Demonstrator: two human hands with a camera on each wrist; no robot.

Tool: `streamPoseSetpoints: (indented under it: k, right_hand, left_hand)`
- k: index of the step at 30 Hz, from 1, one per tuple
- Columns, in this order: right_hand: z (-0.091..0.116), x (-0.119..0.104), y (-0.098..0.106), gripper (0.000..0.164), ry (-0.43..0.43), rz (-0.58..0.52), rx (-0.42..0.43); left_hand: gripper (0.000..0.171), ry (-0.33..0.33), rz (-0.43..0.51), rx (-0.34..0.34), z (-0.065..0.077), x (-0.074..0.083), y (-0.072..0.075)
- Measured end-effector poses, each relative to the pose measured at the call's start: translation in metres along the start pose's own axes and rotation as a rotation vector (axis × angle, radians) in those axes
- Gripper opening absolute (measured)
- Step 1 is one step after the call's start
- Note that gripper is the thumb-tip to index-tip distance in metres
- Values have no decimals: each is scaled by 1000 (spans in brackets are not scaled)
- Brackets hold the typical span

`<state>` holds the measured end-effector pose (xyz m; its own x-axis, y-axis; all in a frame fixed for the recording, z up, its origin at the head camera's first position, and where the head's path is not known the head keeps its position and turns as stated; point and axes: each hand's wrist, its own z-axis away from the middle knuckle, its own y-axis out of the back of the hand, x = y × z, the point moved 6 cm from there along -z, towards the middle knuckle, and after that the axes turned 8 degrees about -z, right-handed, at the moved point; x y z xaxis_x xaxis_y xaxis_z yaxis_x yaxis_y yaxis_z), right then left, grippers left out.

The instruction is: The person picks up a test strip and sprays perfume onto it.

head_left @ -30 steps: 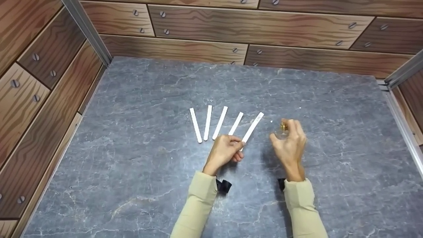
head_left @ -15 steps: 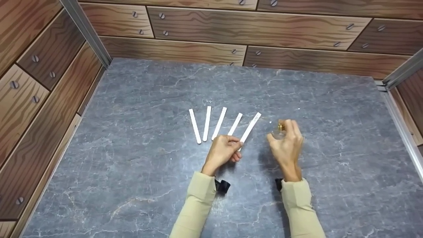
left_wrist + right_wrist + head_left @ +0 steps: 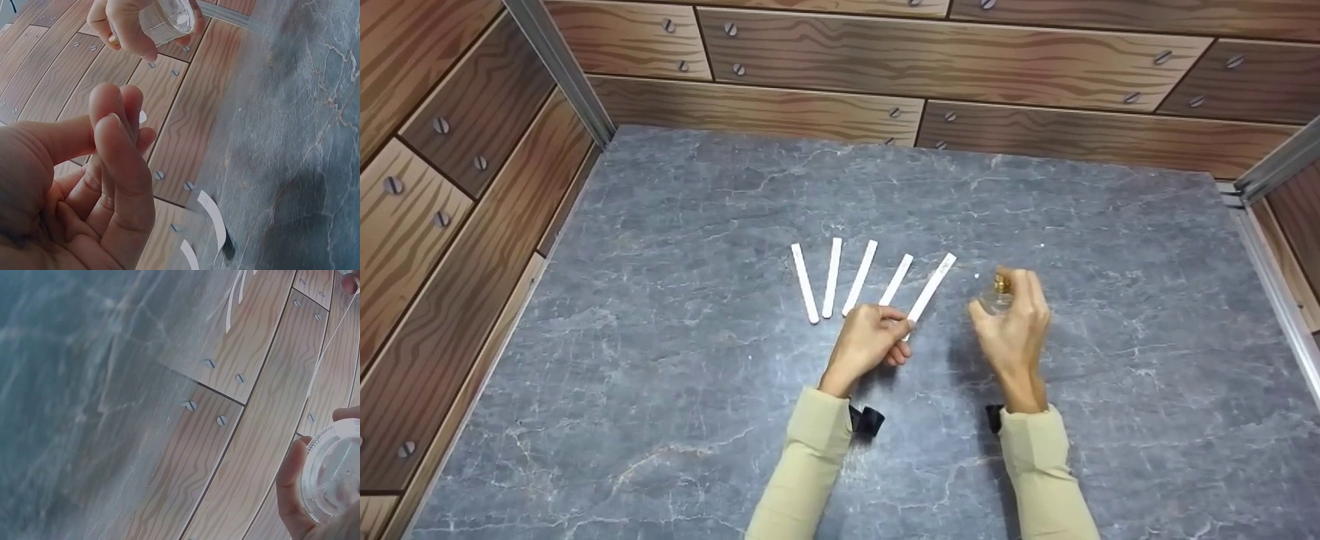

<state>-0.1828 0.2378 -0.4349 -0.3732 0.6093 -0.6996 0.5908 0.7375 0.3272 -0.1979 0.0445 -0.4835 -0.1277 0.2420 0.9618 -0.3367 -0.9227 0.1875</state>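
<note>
My left hand (image 3: pixel 868 341) pinches the lower end of a white paper test strip (image 3: pixel 932 286) between thumb and fingers. The strip slants up and to the right, with faint marks near its top end. To its right, my right hand (image 3: pixel 1011 319) grips a clear glass perfume bottle (image 3: pixel 996 303) with a gold spray neck (image 3: pixel 1002 283), its index finger over the top. In the right wrist view the ribbed round base of the bottle (image 3: pixel 329 467) shows. A gap separates bottle and held strip. In the left wrist view, fingers hide most of the held strip.
Several more white strips (image 3: pixel 831 277) lie fanned out on the grey marbled table (image 3: pixel 675 360), left of the held one. The nearest of them (image 3: pixel 895 279) is partly covered by the left hand. Wood-patterned panels (image 3: pixel 945 56) with metal corner posts (image 3: pixel 559 71) enclose the table.
The right hand and the perfume bottle have shifted very slightly left towards the held strip. The left hand keeps its pinch, and the strips on the table lie as before.
</note>
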Motion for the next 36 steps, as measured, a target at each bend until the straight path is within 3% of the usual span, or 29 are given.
streamPoseSetpoints:
  k: [9, 22, 27, 36]
  right_hand:
    - [3, -3, 0, 32, 109, 11, 6]
    - [-1, 0, 1, 35, 43, 25, 18]
    - [-3, 0, 6, 36, 29, 5, 48]
    - [-5, -2, 13, 40, 6, -34, 84]
  left_hand:
    - [21, 2, 16, -17, -1, -2, -7]
    - [21, 5, 6, 21, -2, 1, -2]
    - [18, -16, 5, 52, -10, 1, -3]
    - [15, 9, -22, 88, -33, -3, -10]
